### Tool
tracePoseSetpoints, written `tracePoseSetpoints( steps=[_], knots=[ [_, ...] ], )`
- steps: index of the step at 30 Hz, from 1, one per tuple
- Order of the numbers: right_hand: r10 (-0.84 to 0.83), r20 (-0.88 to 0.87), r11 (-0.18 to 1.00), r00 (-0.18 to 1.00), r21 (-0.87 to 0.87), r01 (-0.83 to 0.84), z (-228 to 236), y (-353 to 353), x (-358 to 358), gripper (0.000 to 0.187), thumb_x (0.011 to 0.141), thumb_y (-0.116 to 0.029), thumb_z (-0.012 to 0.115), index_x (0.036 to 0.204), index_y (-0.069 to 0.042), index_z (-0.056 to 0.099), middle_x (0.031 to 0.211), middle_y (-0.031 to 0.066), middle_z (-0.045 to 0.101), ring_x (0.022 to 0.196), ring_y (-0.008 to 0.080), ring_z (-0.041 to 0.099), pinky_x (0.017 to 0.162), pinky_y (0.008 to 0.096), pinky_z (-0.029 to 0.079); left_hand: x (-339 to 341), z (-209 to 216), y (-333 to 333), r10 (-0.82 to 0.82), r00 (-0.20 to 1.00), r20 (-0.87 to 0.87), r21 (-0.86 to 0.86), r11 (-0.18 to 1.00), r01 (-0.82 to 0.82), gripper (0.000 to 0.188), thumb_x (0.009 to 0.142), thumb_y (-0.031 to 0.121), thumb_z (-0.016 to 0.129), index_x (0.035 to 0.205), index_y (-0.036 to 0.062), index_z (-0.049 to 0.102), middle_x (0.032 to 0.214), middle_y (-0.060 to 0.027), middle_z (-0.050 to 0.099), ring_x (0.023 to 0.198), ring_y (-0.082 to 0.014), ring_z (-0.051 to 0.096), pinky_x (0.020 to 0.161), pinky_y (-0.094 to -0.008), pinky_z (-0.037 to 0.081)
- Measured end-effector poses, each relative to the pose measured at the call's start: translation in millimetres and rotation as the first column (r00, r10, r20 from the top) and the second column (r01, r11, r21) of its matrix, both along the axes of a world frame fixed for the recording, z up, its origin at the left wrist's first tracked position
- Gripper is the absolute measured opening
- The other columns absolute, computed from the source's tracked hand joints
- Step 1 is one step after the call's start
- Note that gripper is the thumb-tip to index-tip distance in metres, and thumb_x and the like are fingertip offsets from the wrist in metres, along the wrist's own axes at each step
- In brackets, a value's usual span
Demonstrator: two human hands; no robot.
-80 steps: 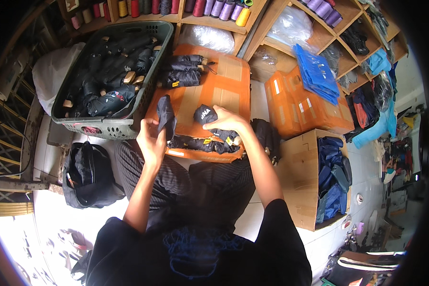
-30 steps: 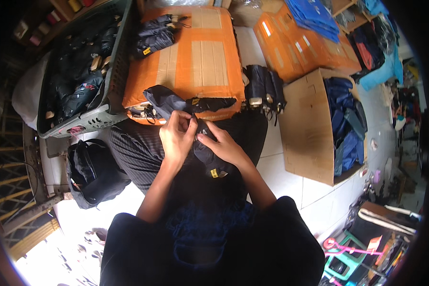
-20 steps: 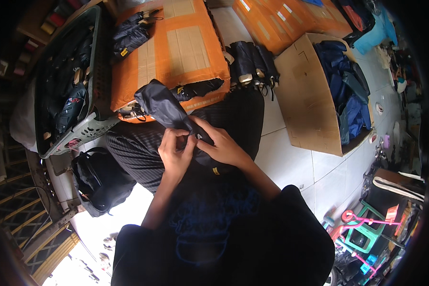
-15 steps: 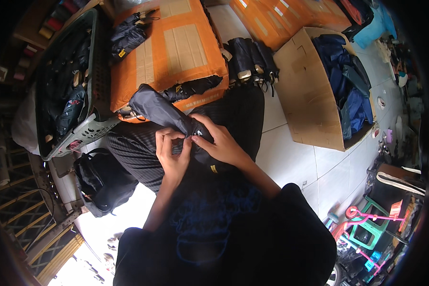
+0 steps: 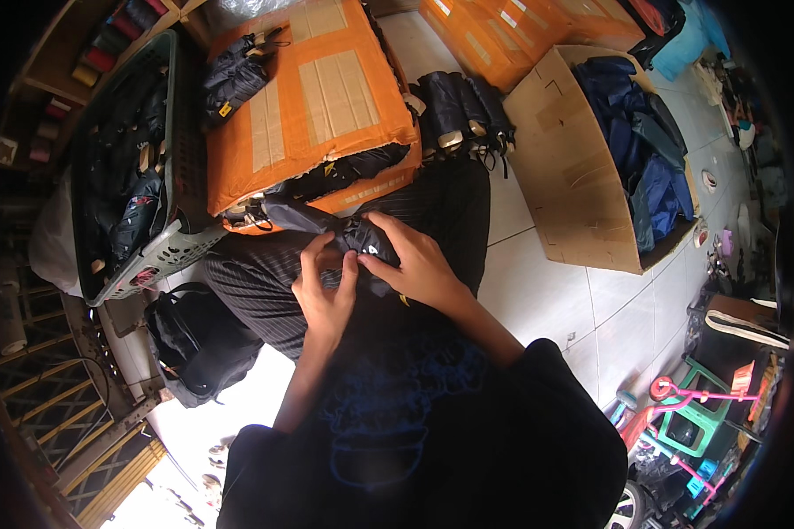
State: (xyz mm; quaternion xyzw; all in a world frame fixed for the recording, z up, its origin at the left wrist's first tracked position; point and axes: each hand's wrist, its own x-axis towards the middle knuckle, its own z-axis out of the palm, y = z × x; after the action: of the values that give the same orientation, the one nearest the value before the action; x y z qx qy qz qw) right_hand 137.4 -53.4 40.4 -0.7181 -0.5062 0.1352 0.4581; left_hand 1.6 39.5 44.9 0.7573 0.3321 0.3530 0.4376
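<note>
In front of my lap I hold a dark folded umbrella (image 5: 371, 240) with a small white print on its cloth. My right hand (image 5: 421, 267) wraps round its near part, the thumb pressed on the fabric. On the other side my left hand (image 5: 323, 289) pinches the cloth with thumb and forefinger, close to the right thumb. What exactly lies between those fingertips is too small to make out. The umbrella's far part (image 5: 296, 215) points away to the left, toward an orange-taped carton (image 5: 269, 123). More dark umbrellas (image 5: 366, 162) show through the carton's torn near side.
Folded umbrellas (image 5: 235, 81) lie on the carton, and several more (image 5: 463, 106) stand right of it. A grey plastic basket (image 5: 183, 247) full of umbrellas is at left, above a black bag (image 5: 194, 339). An open cardboard box (image 5: 573, 167) at right holds blue cloth (image 5: 657, 189).
The umbrella's far end has dipped and now looks shorter, its near part turned more toward me. Both hands keep their grip in nearly the same place. The view has shifted slightly.
</note>
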Motion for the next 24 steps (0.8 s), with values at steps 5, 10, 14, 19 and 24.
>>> tracePoseSetpoints(
  steps=[5,10,14,19,24],
  knots=[
    [-0.025,0.132,0.999,0.991,-0.025,0.028,-1,-1,4,0.051,0.086,-0.03,0.072,0.127,-0.006,0.053,0.1,0.0152,0.064,0.088,0.0331,0.067,0.072,0.042,0.055,3,0,2,0.01,0.998,-0.055,0.114,0.993,-0.004,0.02,0.086,0.002,0.072,0.104,0.0004,0.064,0.079,-0.0112,0.07,0.073,-0.019,0.072,0.066,-0.03,0.055],
    [-0.006,0.155,0.998,0.988,-0.061,0.016,-6,-3,8,0.05,0.085,-0.031,0.072,0.126,-0.008,0.055,0.095,0.0134,0.063,0.083,0.0317,0.067,0.07,0.0413,0.055,10,-4,3,0.045,0.999,-0.017,0.203,0.978,-0.041,0.013,0.084,0.001,0.074,0.097,0.0006,0.07,0.089,-0.0104,0.063,0.069,-0.0165,0.064,0.062,-0.0283,0.053],
    [-0.006,0.087,0.998,0.996,-0.063,0.012,-14,-4,2,0.052,0.085,-0.031,0.072,0.129,-0.008,0.056,0.097,0.0144,0.065,0.085,0.0328,0.067,0.071,0.0428,0.055,15,-11,-6,0.015,0.999,0.03,0.233,0.972,-0.022,0.014,0.087,0.002,0.071,0.101,0.0012,0.069,0.095,-0.0097,0.056,0.083,-0.0172,0.058,0.069,-0.0273,0.051],
    [0.015,-0.048,0.997,0.999,-0.079,-0.019,-17,-6,1,0.054,0.087,-0.031,0.07,0.133,-0.007,0.055,0.102,0.0183,0.066,0.09,0.036,0.067,0.077,0.0437,0.054,15,-26,-12,0.036,0.965,0.259,-0.104,0.995,-0.009,0.022,0.091,-0.003,0.063,0.112,-0.0004,0.062,0.097,-0.0085,0.053,0.084,-0.0155,0.056,0.073,-0.0267,0.048],
    [0.086,-0.16,0.996,0.983,0.022,-0.084,-25,-6,6,0.054,0.089,-0.029,0.07,0.133,-0.002,0.055,0.11,0.0233,0.066,0.099,0.0394,0.065,0.086,0.0432,0.052,15,-29,-6,-0.021,0.983,0.183,0.131,0.991,-0.003,0.024,0.09,-0.004,0.064,0.112,0.0022,0.06,0.102,-0.01,0.05,0.078,-0.0125,0.051,0.065,-0.0252,0.044]
  ],
)
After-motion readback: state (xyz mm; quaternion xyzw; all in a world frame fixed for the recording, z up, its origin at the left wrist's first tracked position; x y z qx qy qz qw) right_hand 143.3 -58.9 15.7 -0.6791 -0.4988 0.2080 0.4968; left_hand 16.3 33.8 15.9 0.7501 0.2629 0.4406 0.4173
